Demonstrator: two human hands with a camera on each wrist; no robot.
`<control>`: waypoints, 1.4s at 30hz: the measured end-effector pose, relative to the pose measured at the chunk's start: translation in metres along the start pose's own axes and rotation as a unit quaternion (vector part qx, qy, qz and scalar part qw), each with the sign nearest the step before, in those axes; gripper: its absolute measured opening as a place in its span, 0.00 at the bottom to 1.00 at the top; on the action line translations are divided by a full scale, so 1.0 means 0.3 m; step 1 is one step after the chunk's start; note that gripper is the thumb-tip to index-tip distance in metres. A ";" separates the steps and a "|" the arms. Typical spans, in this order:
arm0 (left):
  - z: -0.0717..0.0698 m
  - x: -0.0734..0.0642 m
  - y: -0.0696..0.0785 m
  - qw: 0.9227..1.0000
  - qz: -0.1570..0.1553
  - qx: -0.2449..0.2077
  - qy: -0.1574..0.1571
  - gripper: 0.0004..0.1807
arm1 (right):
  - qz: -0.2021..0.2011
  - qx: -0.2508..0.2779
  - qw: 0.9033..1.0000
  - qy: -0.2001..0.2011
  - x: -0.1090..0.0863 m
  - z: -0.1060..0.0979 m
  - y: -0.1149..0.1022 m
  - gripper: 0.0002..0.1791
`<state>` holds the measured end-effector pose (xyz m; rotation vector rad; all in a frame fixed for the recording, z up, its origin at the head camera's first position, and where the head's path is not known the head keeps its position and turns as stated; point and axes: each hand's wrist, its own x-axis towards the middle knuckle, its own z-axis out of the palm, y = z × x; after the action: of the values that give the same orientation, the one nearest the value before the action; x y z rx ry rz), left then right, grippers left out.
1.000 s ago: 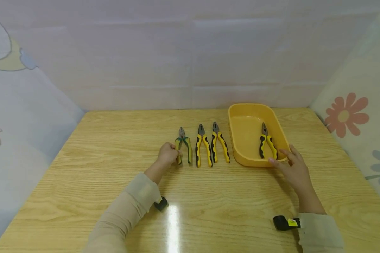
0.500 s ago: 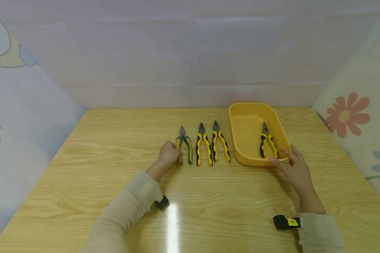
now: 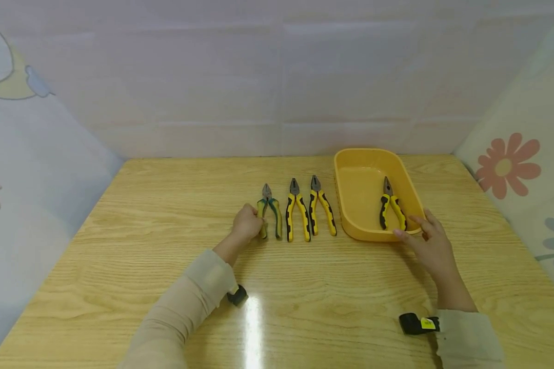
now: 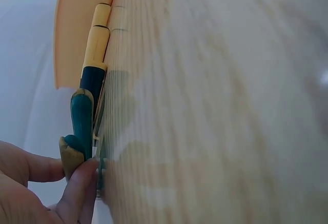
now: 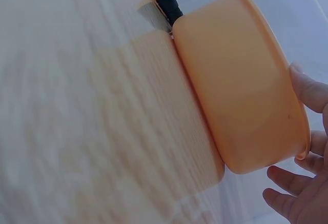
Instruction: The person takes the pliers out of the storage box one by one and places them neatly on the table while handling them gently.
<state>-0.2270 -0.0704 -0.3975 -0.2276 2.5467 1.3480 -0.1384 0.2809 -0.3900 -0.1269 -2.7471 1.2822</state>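
Note:
My left hand [image 3: 248, 223] pinches the left handle of a pair of green-handled pliers [image 3: 277, 218], which lies on the table with its handles spread. In the left wrist view, thumb and fingers close on the end of that handle [image 4: 72, 155], low against the tabletop. To its right lie two pairs of yellow-and-black combination pliers [image 3: 289, 220], side by side, jaws pointing away. My right hand [image 3: 431, 251] holds the near right corner of a yellow plastic bin [image 3: 357, 200], fingers over its rim. Inside the bin rests one pair of yellow-and-black long-nose pliers [image 3: 399, 212].
The wood-grain table [image 3: 175, 205] ends against a pale back wall [image 3: 203, 92], with patterned side walls at left and right. The bin stands close to the rightmost combination pliers [image 3: 328, 212]. A wrist camera [image 3: 411, 324] projects from the right sleeve, another [image 3: 237, 295] from the left.

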 end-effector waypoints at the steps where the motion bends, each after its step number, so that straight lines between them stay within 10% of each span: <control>1: -0.001 0.000 0.000 1.000 0.002 0.000 -0.005 0.12 | 0.000 0.001 1.000 0.000 0.000 0.000 0.001 0.39; 42: -0.034 0.016 0.025 0.973 0.059 0.224 -0.010 0.06 | -0.003 0.006 1.000 0.002 0.003 0.004 0.007 0.38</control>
<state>-0.2350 -0.0748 -0.3876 0.0257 2.7963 0.7656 -0.1393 0.2815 -0.3923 -0.1188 -2.7336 1.2943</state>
